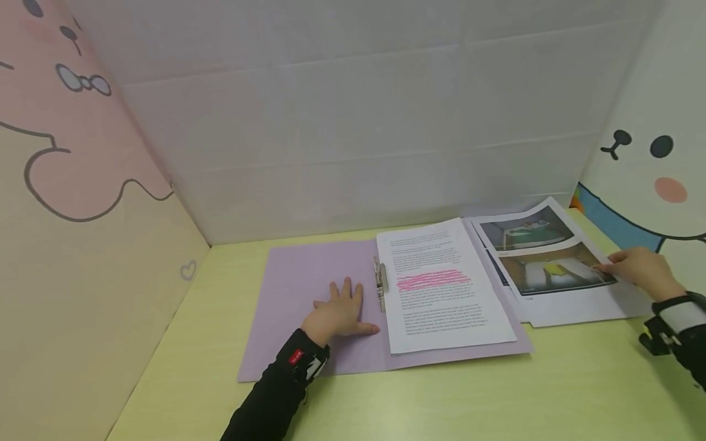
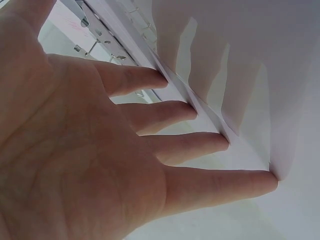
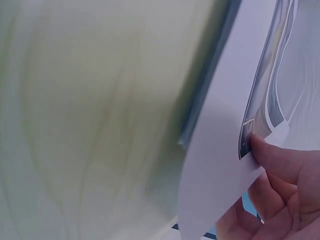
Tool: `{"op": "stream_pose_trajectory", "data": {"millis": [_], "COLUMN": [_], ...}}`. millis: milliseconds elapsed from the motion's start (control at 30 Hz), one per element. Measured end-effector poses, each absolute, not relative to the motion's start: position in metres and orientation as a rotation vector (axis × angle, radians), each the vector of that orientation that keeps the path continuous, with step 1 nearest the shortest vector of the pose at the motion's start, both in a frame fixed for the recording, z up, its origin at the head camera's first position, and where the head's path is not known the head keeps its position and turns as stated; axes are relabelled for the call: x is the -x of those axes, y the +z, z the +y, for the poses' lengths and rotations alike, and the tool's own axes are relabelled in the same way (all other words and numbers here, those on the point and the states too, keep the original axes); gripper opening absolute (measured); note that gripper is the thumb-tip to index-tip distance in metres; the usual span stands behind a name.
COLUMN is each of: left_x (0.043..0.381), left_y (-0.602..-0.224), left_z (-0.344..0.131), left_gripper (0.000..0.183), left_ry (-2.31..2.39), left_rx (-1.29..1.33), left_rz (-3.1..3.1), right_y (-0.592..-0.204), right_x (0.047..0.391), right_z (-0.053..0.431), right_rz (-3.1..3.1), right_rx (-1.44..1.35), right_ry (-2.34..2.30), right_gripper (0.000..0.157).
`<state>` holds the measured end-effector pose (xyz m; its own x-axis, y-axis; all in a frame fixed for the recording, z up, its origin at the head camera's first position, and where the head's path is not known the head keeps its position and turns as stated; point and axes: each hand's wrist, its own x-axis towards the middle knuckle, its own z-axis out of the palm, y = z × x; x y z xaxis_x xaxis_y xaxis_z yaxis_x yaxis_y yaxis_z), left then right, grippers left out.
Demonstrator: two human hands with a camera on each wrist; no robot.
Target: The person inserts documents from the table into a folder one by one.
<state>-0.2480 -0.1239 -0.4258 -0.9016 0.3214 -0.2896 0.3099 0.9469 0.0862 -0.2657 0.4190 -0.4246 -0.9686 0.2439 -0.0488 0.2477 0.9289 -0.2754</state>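
A lilac folder [image 1: 309,275] lies spread out on the table, a metal clip [image 1: 380,283] along its fold. My left hand [image 1: 339,312] rests on the left cover with fingers spread; in the left wrist view the fingertips of that hand [image 2: 100,150] meet the cover's surface. Printed text pages [image 1: 441,315] with pink highlighting sit on the right cover beside the clip. Off to the right, my right hand [image 1: 642,271] pinches the right edge of a sheet with two photos [image 1: 579,303]. In the right wrist view that sheet [image 3: 215,160] bends upward, thumb on its printed face.
More sheets [image 1: 524,312] lie under the photo sheet, next to the folder's right edge. A pale wall [image 1: 358,122] stands right behind the table [image 1: 452,404], with cartoon-printed panels on the left [image 1: 99,275] and right [image 1: 651,73].
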Motion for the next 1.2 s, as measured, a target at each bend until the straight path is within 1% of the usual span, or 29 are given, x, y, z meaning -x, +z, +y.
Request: {"op": "stream_pose_trajectory", "data": {"millis": [167,233,300,433,500,567,667,733,800,900,1067,1200], "left_x": [0.249,0.249,0.249,0.250,0.251,0.251,0.251,0.251,0.250,0.249,0.249,0.249], "left_y": [-0.427,-0.427,-0.428,-0.428,-0.429,-0.429,-0.429,-0.428,-0.427,-0.426,-0.426,-0.427], "left_z": [-0.124,-0.124,-0.124,-0.125,-0.125,-0.126,-0.126,-0.126,-0.126,-0.126,-0.126,-0.126], "left_gripper": [0.106,0.106,0.106,0.106,0.106,0.106,0.106,0.106,0.106,0.105,0.105,0.105], "left_ry": [0.043,0.040,0.040,0.042,0.041,0.043,0.044,0.050,0.053,0.061,0.054,0.051], "left_rx": [-0.466,-0.467,-0.467,-0.466,-0.468,-0.471,-0.477,-0.480,-0.483,-0.484,-0.486,-0.487], "left_rz": [2.799,2.800,2.799,2.795,2.796,2.796,2.796,2.795,2.794,2.793,2.793,2.794], "right_y": [-0.425,-0.432,-0.447,-0.478,-0.483,-0.477,-0.455,-0.440,-0.428,-0.420,-0.419,-0.421], "right_x": [0.260,0.263,0.271,0.287,0.289,0.285,0.270,0.259,0.251,0.245,0.244,0.245], "right_z": [0.420,0.427,0.440,0.470,0.475,0.469,0.447,0.431,0.418,0.410,0.411,0.413], "right_rz": [3.094,3.118,3.167,3.273,3.311,3.350,3.376,3.381,3.364,3.339,3.274,3.209], "right_rx": [-0.415,-0.441,-0.470,-0.487,-0.484,-0.480,-0.485,-0.496,-0.511,-0.541,-0.600,-0.655], "right_ry": [-0.426,-0.441,-0.446,-0.495,-0.521,-0.526,-0.575,-0.613,-0.662,-0.701,-0.757,-0.808], "right_gripper": [0.053,0.053,0.054,0.067,0.068,0.062,0.050,0.048,0.050,0.055,0.065,0.068]}}
